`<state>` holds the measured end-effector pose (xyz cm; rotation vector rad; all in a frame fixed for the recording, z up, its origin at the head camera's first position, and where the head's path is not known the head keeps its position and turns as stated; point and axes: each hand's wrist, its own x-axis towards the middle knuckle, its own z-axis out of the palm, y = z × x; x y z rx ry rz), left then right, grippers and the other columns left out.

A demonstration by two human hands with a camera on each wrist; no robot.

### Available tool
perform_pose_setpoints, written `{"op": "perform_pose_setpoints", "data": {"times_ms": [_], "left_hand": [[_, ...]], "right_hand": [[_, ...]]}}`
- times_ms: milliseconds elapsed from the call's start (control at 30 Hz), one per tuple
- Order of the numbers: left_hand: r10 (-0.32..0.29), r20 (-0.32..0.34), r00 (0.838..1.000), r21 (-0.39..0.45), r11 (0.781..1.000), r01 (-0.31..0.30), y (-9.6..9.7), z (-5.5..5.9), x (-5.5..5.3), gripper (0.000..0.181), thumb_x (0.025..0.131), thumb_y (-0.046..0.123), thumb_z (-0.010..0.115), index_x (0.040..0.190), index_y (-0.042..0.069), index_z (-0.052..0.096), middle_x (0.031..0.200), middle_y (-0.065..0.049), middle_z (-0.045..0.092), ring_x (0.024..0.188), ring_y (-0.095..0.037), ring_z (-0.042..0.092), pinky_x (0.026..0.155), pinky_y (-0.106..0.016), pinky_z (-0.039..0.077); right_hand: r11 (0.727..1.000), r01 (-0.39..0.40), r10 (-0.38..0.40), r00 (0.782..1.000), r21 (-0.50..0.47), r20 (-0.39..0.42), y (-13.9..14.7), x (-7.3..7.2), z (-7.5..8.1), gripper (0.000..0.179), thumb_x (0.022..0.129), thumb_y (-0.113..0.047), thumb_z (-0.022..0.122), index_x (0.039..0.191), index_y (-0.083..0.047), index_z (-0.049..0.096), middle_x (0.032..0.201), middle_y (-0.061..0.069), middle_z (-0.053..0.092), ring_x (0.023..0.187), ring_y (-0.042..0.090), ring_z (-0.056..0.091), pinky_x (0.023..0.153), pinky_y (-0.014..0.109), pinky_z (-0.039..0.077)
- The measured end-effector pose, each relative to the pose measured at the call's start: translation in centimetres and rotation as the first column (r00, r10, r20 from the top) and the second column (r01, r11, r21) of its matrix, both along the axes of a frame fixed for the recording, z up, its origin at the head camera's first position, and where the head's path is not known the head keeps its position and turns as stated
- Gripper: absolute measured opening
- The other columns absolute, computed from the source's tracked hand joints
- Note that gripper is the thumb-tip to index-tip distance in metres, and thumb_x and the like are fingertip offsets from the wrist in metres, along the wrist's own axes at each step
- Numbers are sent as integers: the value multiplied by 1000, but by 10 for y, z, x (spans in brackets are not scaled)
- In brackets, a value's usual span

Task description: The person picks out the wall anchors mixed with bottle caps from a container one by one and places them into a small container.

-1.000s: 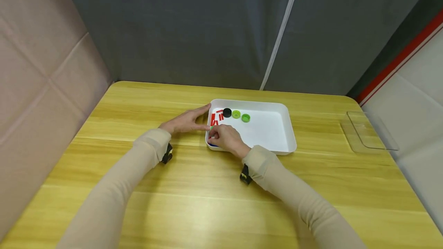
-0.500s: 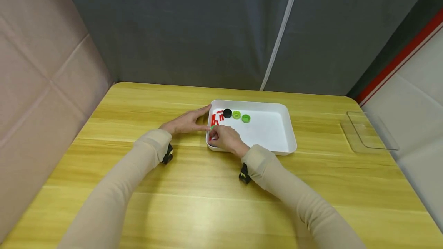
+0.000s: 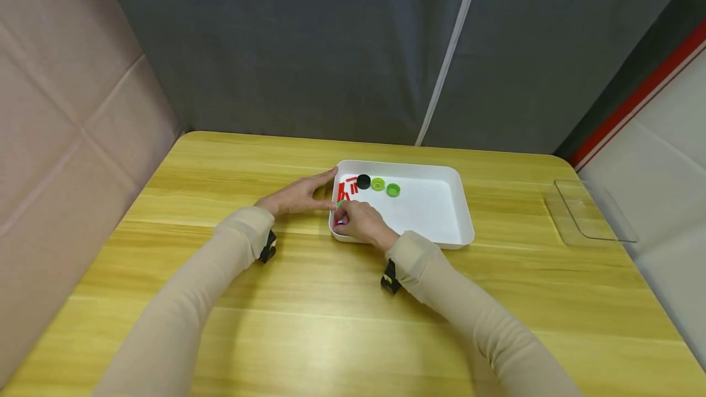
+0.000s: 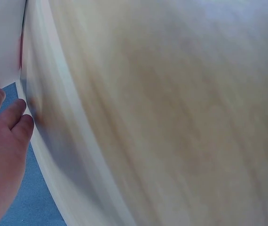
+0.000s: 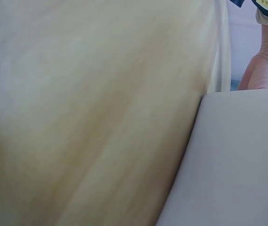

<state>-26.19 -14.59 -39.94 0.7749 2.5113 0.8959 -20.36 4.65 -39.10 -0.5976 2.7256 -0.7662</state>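
Observation:
A white rectangular tray (image 3: 425, 213) stands on the wooden table. My left hand (image 3: 298, 196) is at its left end, fingers extended, with fingertips and thumb right at the rim. Over the tray's near left corner, my right hand (image 3: 361, 222) has its fingers curled, and a small blue piece (image 3: 341, 223) shows between thumb and forefinger; the rest of it is hidden. Just beyond these fingers is a green piece (image 3: 340, 203), partly covered. Several short red sticks (image 3: 342, 191) lie along the left end. A black round cap (image 3: 363, 182), a yellow-green cap (image 3: 377, 184) and a green cap (image 3: 393, 190) form a row.
A clear plastic container (image 3: 584, 213) sits at the table's right edge. Behind the table (image 3: 309, 311) hangs a dark grey curtain (image 3: 303, 48). A pale padded wall (image 3: 72, 139) borders the left side, and a white panel the right.
The blue piece, seen below my right fingers a second ago, now shows between thumb and forefinger. My left hand has stayed at the tray's rim. The caps lie as before.

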Motion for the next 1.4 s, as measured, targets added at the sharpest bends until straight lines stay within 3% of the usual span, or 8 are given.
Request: {"op": "perform_pose_setpoints", "data": {"times_ms": [567,933,1400], "left_hand": [[9,13,1000,2,1000,-9,1,-1,0,93,82,54,64,152,29,8,158,6,6,145,-18,10,117,-40,14],[0,1,1000,5,1000,0,0,-2,-1,94,82,54,63,152,28,8,158,5,7,145,-18,11,117,-40,16],[7,12,1000,16,1000,-8,0,-3,0,95,80,56,64,152,26,9,158,4,7,145,-19,10,117,-41,14]], "right_hand": [[999,-43,45,994,-24,99,5,-4,3,15,83,-15,72,94,-6,67,79,1,63,72,11,51,67,21,43],[999,-39,39,998,18,42,2,-3,5,12,84,-18,70,89,-8,69,74,0,62,67,10,49,62,22,41],[994,-36,31,998,104,53,-2,-3,6,11,83,-17,69,91,-11,65,77,-2,60,70,11,50,60,23,40]]}}
